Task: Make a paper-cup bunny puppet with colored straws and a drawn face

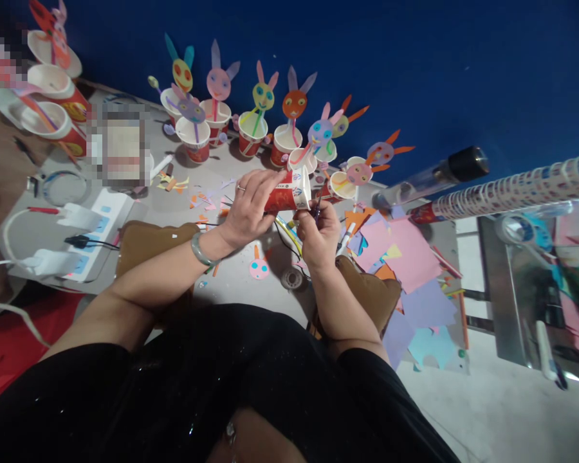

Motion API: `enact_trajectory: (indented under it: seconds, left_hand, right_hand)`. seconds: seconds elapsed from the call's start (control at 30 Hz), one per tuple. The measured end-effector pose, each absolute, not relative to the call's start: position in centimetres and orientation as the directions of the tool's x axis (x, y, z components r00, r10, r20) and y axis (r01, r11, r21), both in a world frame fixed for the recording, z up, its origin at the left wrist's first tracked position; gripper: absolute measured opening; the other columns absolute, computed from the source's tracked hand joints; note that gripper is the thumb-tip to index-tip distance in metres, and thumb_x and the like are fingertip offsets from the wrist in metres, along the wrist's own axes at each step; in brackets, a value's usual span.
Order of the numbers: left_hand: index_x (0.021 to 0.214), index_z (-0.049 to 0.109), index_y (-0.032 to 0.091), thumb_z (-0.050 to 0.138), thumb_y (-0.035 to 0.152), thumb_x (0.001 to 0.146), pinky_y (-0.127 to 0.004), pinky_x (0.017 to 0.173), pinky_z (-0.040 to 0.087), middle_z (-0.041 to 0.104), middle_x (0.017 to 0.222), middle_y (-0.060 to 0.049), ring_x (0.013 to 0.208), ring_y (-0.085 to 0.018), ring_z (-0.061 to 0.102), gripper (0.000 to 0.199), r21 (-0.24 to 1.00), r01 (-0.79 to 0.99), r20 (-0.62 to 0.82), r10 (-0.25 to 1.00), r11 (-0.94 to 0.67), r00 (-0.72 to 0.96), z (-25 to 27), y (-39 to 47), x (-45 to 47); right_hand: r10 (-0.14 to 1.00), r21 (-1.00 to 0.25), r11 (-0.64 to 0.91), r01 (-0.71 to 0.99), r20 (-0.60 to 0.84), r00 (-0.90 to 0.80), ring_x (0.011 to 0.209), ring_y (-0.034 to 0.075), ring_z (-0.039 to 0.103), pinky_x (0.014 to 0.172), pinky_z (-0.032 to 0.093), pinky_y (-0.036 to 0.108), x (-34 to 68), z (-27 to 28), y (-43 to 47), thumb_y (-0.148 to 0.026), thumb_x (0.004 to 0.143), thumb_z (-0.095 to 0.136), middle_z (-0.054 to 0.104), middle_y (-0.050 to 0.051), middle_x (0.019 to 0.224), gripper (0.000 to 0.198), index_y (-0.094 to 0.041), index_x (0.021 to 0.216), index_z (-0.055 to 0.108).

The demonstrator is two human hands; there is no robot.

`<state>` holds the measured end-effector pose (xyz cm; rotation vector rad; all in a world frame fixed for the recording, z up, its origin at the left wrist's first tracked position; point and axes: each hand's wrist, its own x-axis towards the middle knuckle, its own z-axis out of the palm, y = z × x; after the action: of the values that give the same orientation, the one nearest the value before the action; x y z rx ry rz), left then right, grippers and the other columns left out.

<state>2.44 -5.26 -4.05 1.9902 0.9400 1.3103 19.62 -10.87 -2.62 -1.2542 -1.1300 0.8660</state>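
Observation:
My left hand (pixel 251 209) is wrapped round a red and white paper cup (pixel 285 193), tipped on its side with its mouth to the right. At the cup's rim is my right hand (pixel 321 231), its fingers pinched together. A small dark purple, slender thing (pixel 317 206) shows at those fingers; its kind is unclear. On the table below lies a pink paper rabbit face (pixel 259 269) with blue eyes and one orange ear. Close by it sits a grey roll of tape (pixel 293 278).
Several cups with paper rabbits (pixel 253 132) line the blue wall. A long stack of paper cups (pixel 516 193) leans in from the right, above coloured paper sheets (pixel 400 251). On the left are a power strip (pixel 99 235) with plugged cables and paper scraps (pixel 207 199).

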Motion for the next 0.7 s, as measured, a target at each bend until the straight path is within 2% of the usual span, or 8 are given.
enact_trajectory:
  seconds: [0.1,0.23,0.3,0.37,0.53,0.7]
  left_hand:
    - [0.14,0.057,0.025,0.082,0.042,0.072,-0.055,0.126,0.025,0.06,0.145,-0.014,0.141,-0.039,0.047,0.074,0.822,0.184,0.482,0.831,-0.539,0.28,-3.4,-5.4,2.5]
    - [0.142,0.053,0.025,0.088,0.05,0.07,-0.05,0.119,0.038,0.058,0.146,-0.014,0.138,-0.036,0.052,0.084,0.915,-0.012,0.39,0.875,-0.404,0.285,-3.3,-5.4,2.9]
    - [0.143,0.05,0.026,0.09,0.056,0.067,-0.048,0.116,0.043,0.058,0.145,-0.013,0.135,-0.034,0.055,0.091,0.945,-0.118,0.326,0.896,-0.304,0.301,-3.8,-5.2,3.2]
    - [0.142,0.047,0.026,0.091,0.059,0.064,-0.048,0.113,0.046,0.061,0.138,-0.012,0.13,-0.032,0.059,0.096,0.953,-0.182,0.29,0.898,-0.241,0.33,-4.4,-4.9,3.4]
    - [0.137,0.05,0.027,0.092,0.055,0.065,-0.046,0.109,0.05,0.066,0.13,-0.009,0.119,-0.027,0.065,0.088,0.967,-0.231,0.191,0.896,-0.103,0.402,-4.6,-4.5,3.4]
    - [0.131,0.054,0.024,0.093,0.049,0.063,-0.044,0.105,0.054,0.07,0.125,-0.009,0.115,-0.026,0.069,0.083,0.958,-0.286,0.104,0.91,0.016,0.4,-3.7,-4.8,3.3]
  right_hand:
    - [0.95,-0.983,0.158,0.092,0.177,0.257,0.062,0.012,0.054,0.051,0.041,0.026,19.6,-2.6,-10.9,-0.055,0.089,0.069,0.065,0.002,0.091,0.04,-0.029,0.117,0.059]
    - [0.935,-0.976,0.191,0.104,0.213,0.282,0.045,0.007,0.034,0.042,0.028,0.027,19.6,-2.4,-11.0,-0.066,0.093,0.06,0.065,0.001,0.083,0.051,-0.03,0.129,0.058]
    - [0.924,-0.973,0.214,0.083,0.229,0.307,0.042,0.005,0.029,0.04,0.023,0.025,19.6,-2.3,-10.9,-0.068,0.094,0.057,0.063,-0.002,0.078,0.05,-0.029,0.125,0.06]
    - [0.911,-0.972,0.233,0.036,0.231,0.343,0.041,0.004,0.031,0.04,0.022,0.024,19.6,-2.2,-10.8,-0.069,0.093,0.059,0.06,-0.005,0.073,0.047,-0.028,0.116,0.062]
    - [0.892,-0.971,0.235,-0.052,0.195,0.408,0.041,0.005,0.035,0.038,0.021,0.021,19.4,-2.3,-10.4,-0.07,0.088,0.065,0.05,-0.009,0.058,0.045,-0.026,0.094,0.059]
    - [0.897,-0.969,0.233,-0.077,0.184,0.403,0.04,0.005,0.035,0.038,0.022,0.021,19.4,-2.2,-10.4,-0.069,0.084,0.07,0.044,-0.011,0.052,0.046,-0.025,0.091,0.058]
